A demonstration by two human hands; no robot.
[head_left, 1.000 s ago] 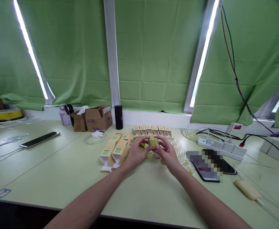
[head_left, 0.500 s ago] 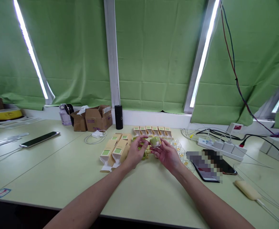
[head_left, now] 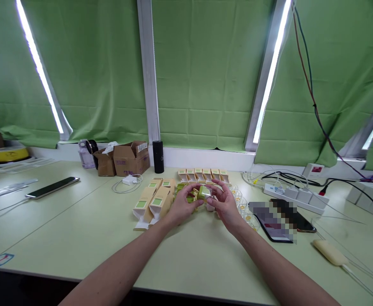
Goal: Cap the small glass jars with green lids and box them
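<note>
Between my two hands, above the table, is a small green item with a clear plastic cover. My left hand pinches its left side with thumb and fingers. My right hand is closed on its right side, where the clear part shows. Under and behind my hands lie more small green pieces, partly hidden. To the left, several cream boxes with green labels lie with their near flaps open. Beside my right hand stand several clear plastic cups with yellow centres.
A row of small cream boxes stands behind my hands. Two phones and a power strip with cables lie at right. Cardboard boxes and a black cylinder stand at the back, a tablet-like device at left.
The green item has turned and moved slightly left, its clear side now facing right. My left fingers have closed on it, and my right hand has shifted its grip.
</note>
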